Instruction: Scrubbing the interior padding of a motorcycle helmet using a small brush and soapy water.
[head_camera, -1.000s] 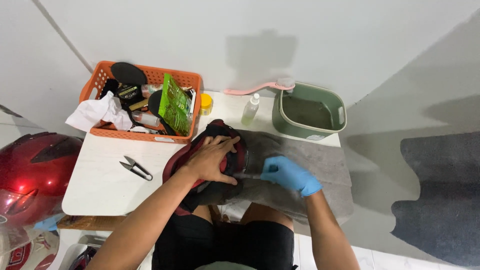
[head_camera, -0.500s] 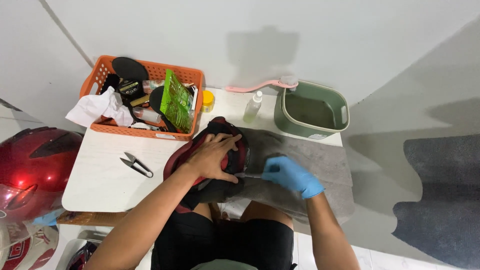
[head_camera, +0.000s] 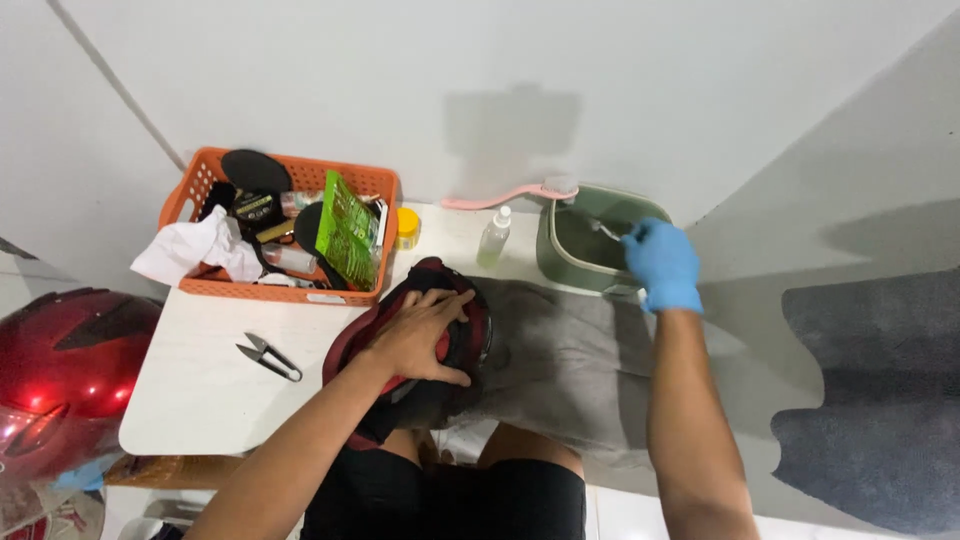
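My left hand (head_camera: 420, 335) lies flat with spread fingers on a dark red and black helmet (head_camera: 475, 335), pressing it onto a grey towel (head_camera: 570, 365) on the white table (head_camera: 195, 385). My right hand (head_camera: 660, 262), in a blue glove, reaches over the green tub (head_camera: 560, 255) at the back right and grips a small thin brush (head_camera: 604, 231) whose tip points down into the tub.
An orange basket (head_camera: 335, 296) full of bottles, cloths and a green packet stands at the back left. Small black snips (head_camera: 268, 357) lie on the table's left part. A clear bottle (head_camera: 493, 238), a yellow jar (head_camera: 407, 228) and a pink brush (head_camera: 510, 194) sit by the wall. A red helmet (head_camera: 65, 375) is at far left.
My right hand has left the helmet's side and moved up and right to the green tub with the small brush. My left hand stays on the helmet.
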